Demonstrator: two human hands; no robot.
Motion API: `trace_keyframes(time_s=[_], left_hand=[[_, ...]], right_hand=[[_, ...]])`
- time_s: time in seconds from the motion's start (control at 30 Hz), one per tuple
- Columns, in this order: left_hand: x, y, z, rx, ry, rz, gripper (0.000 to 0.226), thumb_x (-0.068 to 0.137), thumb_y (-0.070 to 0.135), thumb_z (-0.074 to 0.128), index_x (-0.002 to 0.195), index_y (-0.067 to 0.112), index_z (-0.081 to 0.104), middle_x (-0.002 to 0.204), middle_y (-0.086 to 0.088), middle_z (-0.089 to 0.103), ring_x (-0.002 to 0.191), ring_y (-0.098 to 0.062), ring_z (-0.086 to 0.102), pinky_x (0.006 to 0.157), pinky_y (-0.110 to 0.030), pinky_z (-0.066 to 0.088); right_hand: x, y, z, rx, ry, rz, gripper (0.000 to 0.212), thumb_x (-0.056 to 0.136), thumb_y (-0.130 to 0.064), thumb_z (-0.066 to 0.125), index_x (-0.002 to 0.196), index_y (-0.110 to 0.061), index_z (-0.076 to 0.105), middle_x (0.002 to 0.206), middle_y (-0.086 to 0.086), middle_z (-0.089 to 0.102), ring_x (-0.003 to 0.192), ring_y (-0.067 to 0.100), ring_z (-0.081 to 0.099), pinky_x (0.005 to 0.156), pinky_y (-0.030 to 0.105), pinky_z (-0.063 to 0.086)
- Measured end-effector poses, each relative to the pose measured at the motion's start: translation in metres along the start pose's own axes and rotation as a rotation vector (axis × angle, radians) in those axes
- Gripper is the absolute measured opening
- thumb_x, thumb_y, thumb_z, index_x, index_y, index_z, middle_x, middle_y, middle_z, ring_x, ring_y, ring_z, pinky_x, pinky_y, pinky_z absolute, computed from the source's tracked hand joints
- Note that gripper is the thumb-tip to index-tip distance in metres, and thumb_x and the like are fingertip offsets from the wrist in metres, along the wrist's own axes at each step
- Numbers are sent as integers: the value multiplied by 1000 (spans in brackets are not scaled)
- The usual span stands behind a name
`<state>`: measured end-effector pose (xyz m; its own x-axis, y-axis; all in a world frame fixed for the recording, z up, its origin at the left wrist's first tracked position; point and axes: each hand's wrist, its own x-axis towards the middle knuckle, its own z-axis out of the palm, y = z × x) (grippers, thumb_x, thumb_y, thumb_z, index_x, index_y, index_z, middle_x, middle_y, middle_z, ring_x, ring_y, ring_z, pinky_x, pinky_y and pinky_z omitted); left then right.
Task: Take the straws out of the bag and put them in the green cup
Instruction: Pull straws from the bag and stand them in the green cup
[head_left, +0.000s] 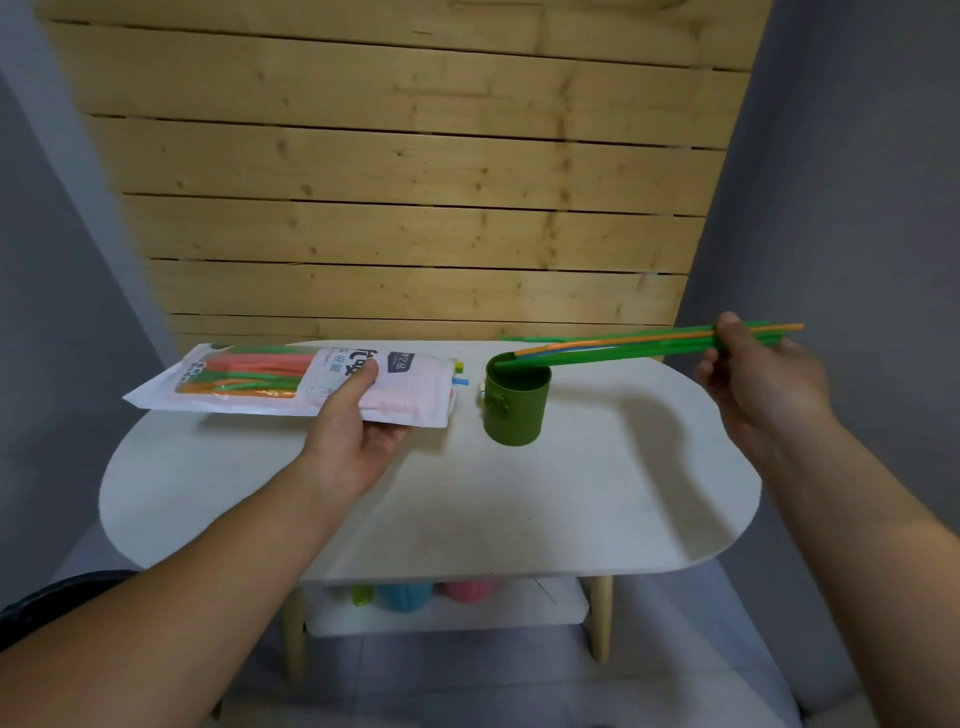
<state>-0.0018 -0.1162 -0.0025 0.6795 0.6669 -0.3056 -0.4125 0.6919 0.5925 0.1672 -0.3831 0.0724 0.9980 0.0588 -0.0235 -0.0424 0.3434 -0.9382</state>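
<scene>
Gripping bundle of thin green, orange and blue plastic straws (623, 347), right hand (763, 379) closed, tips at round green cup (515, 402) rim; left hand (358, 431) clasps white plastic straw bag (291, 384) above white oval worktop (519, 493).

One bag (291, 384), one green cup (517, 402), two hands.

Printed on the white face of the bag (291, 387): large dark Chinese characters, partly covered by the thumb of the left hand (358, 436), with smaller characters just beside them reading roughly as "吸管". Near the bag's open end, a small dark label with pale lettering, too blurred to read. No other legible text or numbers in view.
</scene>
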Motion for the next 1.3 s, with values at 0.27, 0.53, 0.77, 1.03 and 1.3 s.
trace_keyframes(time_s=[0.27,0.53,0.77,1.03,1.3], left_hand=[[-2,-9,2,63,-42,-10,40,93,13,69,131,16,60,113,-7,78,104,-23,75,97,-49,56],[-7,-8,1,70,-68,-15,38,94,14,68,130,17,58,116,-9,76,108,-26,73,97,-51,56],[-7,-4,3,74,-77,-24,34,94,14,68,126,18,59,112,-9,78,106,-26,74,93,-50,58],[-10,0,4,72,-108,-35,40,93,15,67,132,15,58,117,-11,76,112,-29,71,106,-53,49],[-18,9,7,73,-94,-14,37,93,16,68,129,15,60,112,-10,78,106,-27,74,100,-51,54]], right_hand=[[8,10,8,-140,-19,-48,16,94,-18,66,82,-10,58,76,7,55,62,14,53,60,21,54],[14,22,40,-251,-57,-69,18,90,-22,71,77,-13,62,70,4,54,57,12,50,56,24,52],[22,54,71,-342,-182,-69,21,90,-25,72,98,-7,67,77,1,61,70,13,59,64,26,51],[29,80,80,-493,-250,-90,29,96,-28,62,111,-3,65,87,5,65,80,16,64,67,27,55],[27,83,82,-591,-269,-2,50,89,-45,68,120,-7,58,113,14,65,96,28,66,64,31,54]])
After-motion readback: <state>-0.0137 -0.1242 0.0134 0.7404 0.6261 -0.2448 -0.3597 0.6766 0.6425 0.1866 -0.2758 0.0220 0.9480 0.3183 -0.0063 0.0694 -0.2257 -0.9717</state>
